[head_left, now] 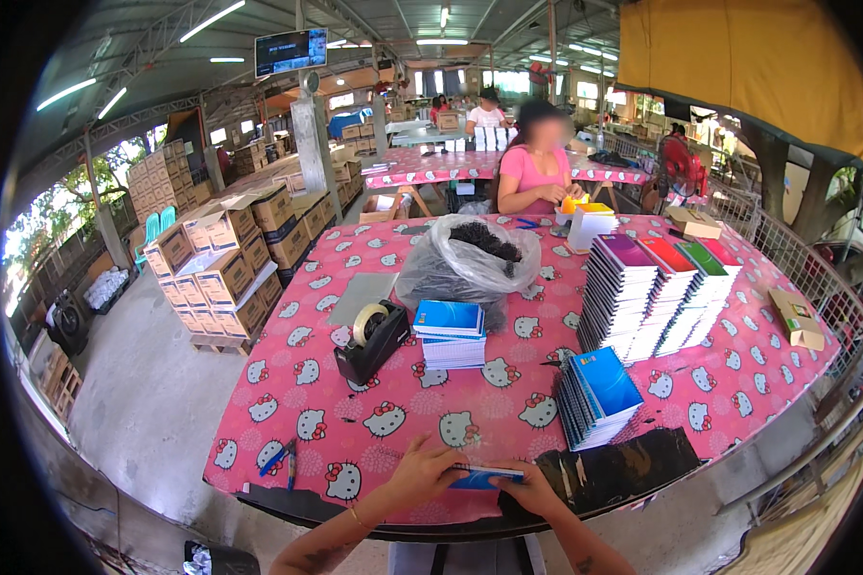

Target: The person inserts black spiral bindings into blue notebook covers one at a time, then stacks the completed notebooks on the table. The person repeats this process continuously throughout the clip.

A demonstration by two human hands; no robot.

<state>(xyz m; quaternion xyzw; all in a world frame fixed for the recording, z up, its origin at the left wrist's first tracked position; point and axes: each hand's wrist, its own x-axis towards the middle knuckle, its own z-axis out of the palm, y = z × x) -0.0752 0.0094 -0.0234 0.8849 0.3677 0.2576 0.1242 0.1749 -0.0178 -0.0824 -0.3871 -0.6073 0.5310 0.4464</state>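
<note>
At the near edge of the table, a small blue-covered notebook (484, 479) is held low and tilted, seen almost edge-on. My left hand (422, 473) grips its left end with bent fingers. My right hand (531, 491) closes on its right end, thumb toward the top edge. Just right and beyond stands a stack of blue spiral notebooks (606, 381). Farther off, straight ahead, sits another pile of blue-topped notebooks (450, 320), white page edges facing me. A black tape dispenser (374, 347) with a roll of tape is left of that pile.
A pink patterned cloth (307, 422) covers the table. On it are a plastic bag of black coils (470, 259), tall purple, red and green notebook stacks (623, 287), pens (280, 460) and a dark board (633, 471). A person in pink (537, 168) works opposite. Cartons (221, 264) stand left.
</note>
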